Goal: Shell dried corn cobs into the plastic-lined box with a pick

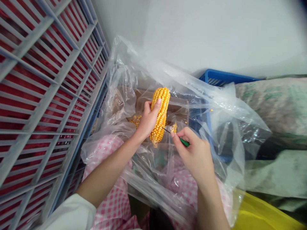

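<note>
The fingers of the left hand (146, 119) were wrapped around 1 corn cob (161, 118), the thumb laid against the kernels on its face. The cob was held slightly tilted; its broad end extended above the left thumb, and its narrow, pale brown end pointed down, below the left fingers. Yellow kernels covered most of the visible surface.

The fingers of the right hand (195, 151) grasped 1 tool (184, 142) by its green handle. The thin, dark shaft projected from the right fingertips toward the lower right side of the cob; whether the tip touched the kernels could not be determined. A small yellow-and-white clump (174, 127) was located just beyond the right fingertips.

Clear plastic sheeting (120, 108) was spread beneath and around both sets of fingers. Loose kernels (136, 120) lay on the sheeting, near the left fingers on their outer side. Pink checked cloth (111, 201) was positioned below both hands.

Well to the left of the left fingers stood a grey slatted crate (57, 81) with red material behind its slats. Beyond the right fingers were a blue crate (206, 78) and, farther right, a printed sack (275, 105).
</note>
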The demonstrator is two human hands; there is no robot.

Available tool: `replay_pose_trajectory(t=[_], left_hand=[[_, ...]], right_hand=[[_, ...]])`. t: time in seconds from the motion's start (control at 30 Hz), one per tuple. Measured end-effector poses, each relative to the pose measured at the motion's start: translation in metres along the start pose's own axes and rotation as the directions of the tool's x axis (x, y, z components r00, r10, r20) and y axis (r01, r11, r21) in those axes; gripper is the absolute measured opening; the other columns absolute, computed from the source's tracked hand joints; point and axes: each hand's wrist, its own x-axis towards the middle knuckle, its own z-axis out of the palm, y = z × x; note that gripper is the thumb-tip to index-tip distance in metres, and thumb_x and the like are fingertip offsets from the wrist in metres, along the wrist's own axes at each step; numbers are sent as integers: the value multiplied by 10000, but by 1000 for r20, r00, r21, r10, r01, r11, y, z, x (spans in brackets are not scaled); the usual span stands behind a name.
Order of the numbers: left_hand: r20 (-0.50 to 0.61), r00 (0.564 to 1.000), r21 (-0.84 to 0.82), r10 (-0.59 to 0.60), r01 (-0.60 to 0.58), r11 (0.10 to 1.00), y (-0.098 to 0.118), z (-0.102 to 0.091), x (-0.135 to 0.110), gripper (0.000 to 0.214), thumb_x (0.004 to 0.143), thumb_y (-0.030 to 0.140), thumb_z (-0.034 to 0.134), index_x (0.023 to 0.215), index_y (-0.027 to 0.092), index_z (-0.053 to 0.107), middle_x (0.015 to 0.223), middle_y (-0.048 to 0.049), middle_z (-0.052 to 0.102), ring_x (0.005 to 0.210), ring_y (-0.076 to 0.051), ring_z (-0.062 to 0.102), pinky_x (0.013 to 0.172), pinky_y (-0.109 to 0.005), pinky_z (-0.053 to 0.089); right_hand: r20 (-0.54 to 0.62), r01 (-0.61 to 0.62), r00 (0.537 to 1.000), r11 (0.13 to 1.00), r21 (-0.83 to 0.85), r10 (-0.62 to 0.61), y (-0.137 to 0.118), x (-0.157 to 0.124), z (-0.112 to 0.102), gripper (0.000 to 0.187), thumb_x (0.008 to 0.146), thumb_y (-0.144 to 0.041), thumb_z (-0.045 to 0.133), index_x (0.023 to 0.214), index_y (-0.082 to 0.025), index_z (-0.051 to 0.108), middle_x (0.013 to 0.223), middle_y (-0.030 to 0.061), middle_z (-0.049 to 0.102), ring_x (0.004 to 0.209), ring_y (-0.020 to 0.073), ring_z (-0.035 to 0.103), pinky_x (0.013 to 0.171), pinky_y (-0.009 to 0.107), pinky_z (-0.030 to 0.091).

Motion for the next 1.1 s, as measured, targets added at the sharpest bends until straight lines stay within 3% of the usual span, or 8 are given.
replay_pose_trajectory(t=[0.4, 0.77, 1.1], left_hand=[[-16, 1000, 6, 18, -18, 1000, -3, -2, 4, 414, 766, 589, 447, 903, 200, 405, 802, 3, 510, 712, -96, 526, 649, -234, 429], [-9, 998, 31, 61, -60, 998, -4, 1, 2, 405, 774, 579, 445, 899, 195, 416, 800, 8, 499, 721, -90, 510, 658, -231, 422], [2, 997, 67, 73, -73, 995, -1, 1, -1, 380, 792, 548, 445, 925, 193, 422, 825, -2, 520, 748, -102, 524, 680, -241, 422]], right_hand=[[30, -77, 997, 984, 159, 73, 2, -1, -13, 256, 809, -353, 514, 614, -196, 464, 454, -84, 344, 412, 57, 300, 422, 184, 246], [89, -99, 992, 987, 124, 89, 2, 0, -4, 260, 810, -348, 510, 610, -193, 449, 438, -96, 333, 397, 47, 283, 439, 179, 238], [62, -63, 996, 996, 64, 59, 1, -1, -5, 249, 817, -338, 492, 612, -201, 450, 438, -92, 364, 381, 52, 325, 438, 179, 259]])
